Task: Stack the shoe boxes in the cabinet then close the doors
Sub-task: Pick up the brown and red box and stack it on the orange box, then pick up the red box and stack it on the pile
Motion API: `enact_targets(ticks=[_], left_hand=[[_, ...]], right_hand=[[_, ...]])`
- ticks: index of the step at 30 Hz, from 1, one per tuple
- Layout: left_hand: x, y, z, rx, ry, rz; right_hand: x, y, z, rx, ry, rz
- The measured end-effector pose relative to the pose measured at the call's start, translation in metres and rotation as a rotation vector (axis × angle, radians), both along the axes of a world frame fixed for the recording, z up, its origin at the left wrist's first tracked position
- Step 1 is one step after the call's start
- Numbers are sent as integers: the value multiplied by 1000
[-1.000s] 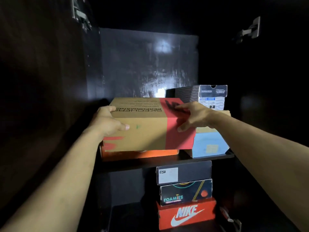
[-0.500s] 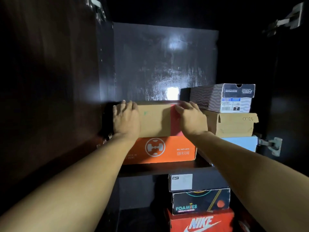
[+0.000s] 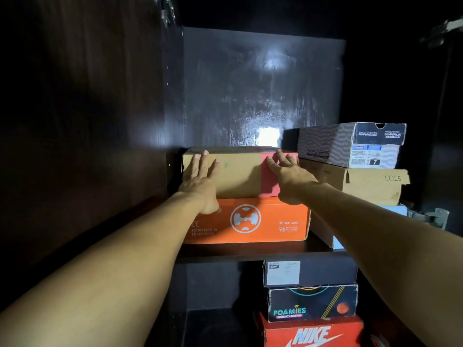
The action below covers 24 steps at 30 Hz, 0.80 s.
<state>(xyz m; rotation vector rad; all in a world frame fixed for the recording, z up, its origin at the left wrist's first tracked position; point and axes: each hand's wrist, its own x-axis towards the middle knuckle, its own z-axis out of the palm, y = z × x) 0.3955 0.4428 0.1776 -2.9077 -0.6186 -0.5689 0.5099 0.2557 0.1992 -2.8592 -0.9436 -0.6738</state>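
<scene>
Cardboard box (image 3: pixel 238 174) with red band, atop orange box (image 3: pixel 250 221).

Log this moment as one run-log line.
left hand: flat on tan box | right hand: flat on it | tan box: atop orange box | doors: open

On the upper shelf (image 3: pixel 250 251) stand 2 stacks side by side — left, the Skechers carton (image 3: pixel 240 174) atop the safety-shoe box (image 3: pixel 250 221); right, 3 boxes (image 3: pixel 370 181). Below the shelf — another stack of 3 (image 3: pixel 310 304).
</scene>
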Motion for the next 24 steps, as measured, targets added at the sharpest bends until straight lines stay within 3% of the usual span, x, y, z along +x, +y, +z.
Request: enact_targets(ticks=[5,9,12,16,24], left_hand=[[-12,-14,12,-40,43,55],[-17,-38,9,91,-49,61],[-16,-63,1,-10,-38,-79],[-11,-103,-16,-269,153,-299],[-3,-221,-64,-356,329,-550]], right_hand=[[-12,-7,12,-104,35,21],[-22,-31,12,-50,90,79],[-31,-60,11,-44,144,63],[-48,-109,1,-141,178,6],[-90,-244,-42,-86,541,-164]])
